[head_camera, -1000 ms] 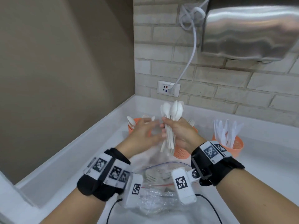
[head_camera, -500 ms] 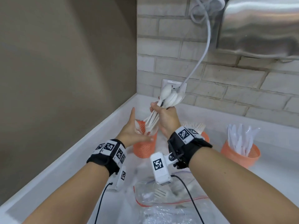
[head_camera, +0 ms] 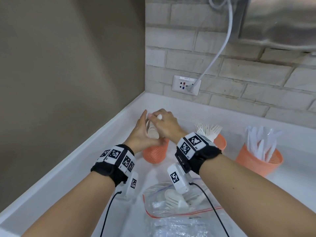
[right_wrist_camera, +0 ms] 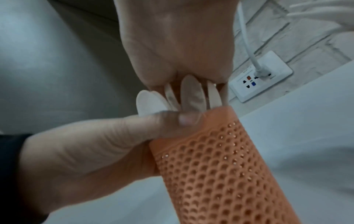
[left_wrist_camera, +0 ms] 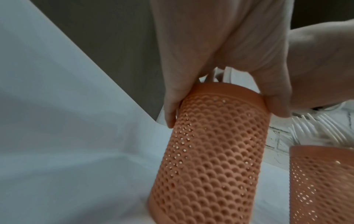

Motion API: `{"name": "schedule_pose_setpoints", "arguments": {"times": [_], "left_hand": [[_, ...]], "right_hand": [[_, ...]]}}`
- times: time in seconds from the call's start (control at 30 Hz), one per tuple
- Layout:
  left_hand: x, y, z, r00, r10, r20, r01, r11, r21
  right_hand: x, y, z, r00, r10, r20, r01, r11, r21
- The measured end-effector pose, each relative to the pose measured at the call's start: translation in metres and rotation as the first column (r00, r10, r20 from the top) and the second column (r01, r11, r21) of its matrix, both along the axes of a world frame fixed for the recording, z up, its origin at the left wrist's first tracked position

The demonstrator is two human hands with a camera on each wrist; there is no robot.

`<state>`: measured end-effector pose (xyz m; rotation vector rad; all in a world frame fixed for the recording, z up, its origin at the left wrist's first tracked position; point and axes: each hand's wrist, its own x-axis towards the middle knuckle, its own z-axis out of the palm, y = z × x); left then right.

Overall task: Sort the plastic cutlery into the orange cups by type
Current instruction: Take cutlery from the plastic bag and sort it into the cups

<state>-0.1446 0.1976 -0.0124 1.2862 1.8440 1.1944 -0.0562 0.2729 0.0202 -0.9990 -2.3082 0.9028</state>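
Three orange mesh cups stand in a row on the white counter. Both hands are at the left cup (head_camera: 154, 154) (left_wrist_camera: 210, 151) (right_wrist_camera: 229, 174). My right hand (head_camera: 165, 124) (right_wrist_camera: 178, 37) grips a bundle of white spoons (head_camera: 152, 132) (right_wrist_camera: 191, 94) from above, their handles down in this cup. My left hand (head_camera: 140, 134) (left_wrist_camera: 210, 45) holds the cup's rim, thumb across the near side and a finger down the outer side. The middle cup (head_camera: 220, 142) holds forks (head_camera: 208, 129). The right cup (head_camera: 253, 161) holds knives (head_camera: 261, 142).
A clear plastic bag (head_camera: 174, 204) with more white cutlery lies near me between my forearms. A brown wall runs close on the left. The brick back wall carries a socket (head_camera: 185, 85) with a white cable and a metal appliance (head_camera: 282, 19).
My right hand has brought the spoon bundle down from in front of the socket into the left cup. My left hand has closed in onto the cup's rim.
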Motion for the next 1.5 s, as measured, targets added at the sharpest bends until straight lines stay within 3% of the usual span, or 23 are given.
{"name": "schedule_pose_setpoints", "arguments": {"times": [0.07, 0.1, 0.17, 0.27, 0.4, 0.47, 0.53, 0.6, 0.63, 0.73, 0.8, 0.87, 0.93, 1.03, 1.1, 1.17, 1.3, 1.4, 1.5], "left_hand": [[0.0, -0.001, 0.0, 1.0, -0.007, 0.01, 0.007, 1.0, -0.002], [0.0, -0.002, 0.002, 1.0, 0.002, 0.013, -0.002, 1.0, -0.012], [0.0, -0.005, 0.004, 1.0, 0.02, 0.022, -0.019, 0.998, -0.052], [0.003, -0.015, 0.015, 0.999, 0.034, -0.021, -0.034, 0.999, -0.036], [0.023, -0.039, 0.038, 0.979, 0.172, -0.106, -0.143, 0.962, 0.233], [0.035, -0.053, 0.044, 0.979, 0.093, -0.181, -0.039, 0.959, 0.282], [0.049, -0.068, 0.043, 0.942, -0.163, -0.292, 0.207, 0.97, 0.125], [0.065, -0.083, 0.037, 0.846, -0.394, -0.36, 0.382, 0.918, -0.106], [0.071, -0.088, 0.032, 0.819, -0.411, -0.401, 0.391, 0.91, -0.135], [0.077, -0.095, 0.025, 0.823, -0.301, -0.481, 0.293, 0.951, -0.093], [0.079, -0.098, 0.023, 0.802, -0.355, -0.48, 0.267, 0.932, -0.243], [0.084, -0.103, 0.017, 0.766, -0.475, -0.433, 0.27, 0.849, -0.455], [0.091, -0.107, 0.014, 0.727, -0.544, -0.419, 0.251, 0.779, -0.575], [0.099, -0.111, 0.013, 0.718, -0.561, -0.412, 0.192, 0.729, -0.657], [0.105, -0.113, 0.013, 0.729, -0.542, -0.418, 0.16, 0.729, -0.666], [0.108, -0.113, 0.011, 0.753, -0.469, -0.462, 0.139, 0.799, -0.585], [0.104, -0.113, 0.021, 0.873, -0.201, -0.445, 0.091, 0.962, -0.256], [0.098, -0.114, 0.03, 0.887, -0.147, -0.438, 0.09, 0.985, -0.147], [0.101, -0.117, 0.032, 0.85, -0.197, -0.488, 0.129, 0.977, -0.169]], "right_hand": [[0.003, 0.0, 0.006, 0.987, 0.047, 0.157, -0.049, 0.999, 0.01], [0.005, -0.001, 0.012, 0.99, 0.074, 0.12, -0.07, 0.997, -0.037], [0.012, 0.0, 0.024, 0.995, 0.035, -0.093, -0.046, 0.993, -0.112], [0.026, -0.001, 0.033, 0.959, -0.063, -0.277, 0.054, 0.998, -0.041], [0.059, -0.017, 0.043, 0.979, 0.08, -0.185, -0.072, 0.996, 0.05], [0.082, -0.03, 0.044, 0.978, 0.202, -0.048, -0.201, 0.979, 0.019], [0.104, -0.043, 0.036, 0.927, 0.334, 0.169, -0.323, 0.942, -0.093], [0.122, -0.055, 0.022, 0.808, 0.453, 0.376, -0.405, 0.891, -0.204], [0.131, -0.06, 0.015, 0.753, 0.485, 0.444, -0.436, 0.874, -0.215], [0.15, -0.07, 0.001, 0.663, 0.475, 0.579, -0.5, 0.856, -0.131], [0.161, -0.075, -0.007, 0.586, 0.459, 0.668, -0.485, 0.859, -0.164], [0.167, -0.082, -0.015, 0.515, 0.447, 0.731, -0.462, 0.863, -0.202], [0.17, -0.09, -0.023, 0.495, 0.386, 0.778, -0.474, 0.871, -0.13], [0.171, -0.101, -0.035, 0.501, 0.305, 0.81, -0.491, 0.871, -0.024], [0.172, -0.105, -0.043, 0.544, 0.317, 0.777, -0.491, 0.871, -0.011], [0.174, -0.105, -0.047, 0.612, 0.351, 0.709, -0.476, 0.879, -0.025], [0.187, -0.098, -0.044, 0.725, 0.414, 0.551, -0.417, 0.9, -0.128], [0.192, -0.091, -0.039, 0.81, 0.354, 0.468, -0.31, 0.935, -0.17], [0.189, -0.09, -0.037, 0.794, 0.326, 0.513, -0.314, 0.943, -0.112]]}}
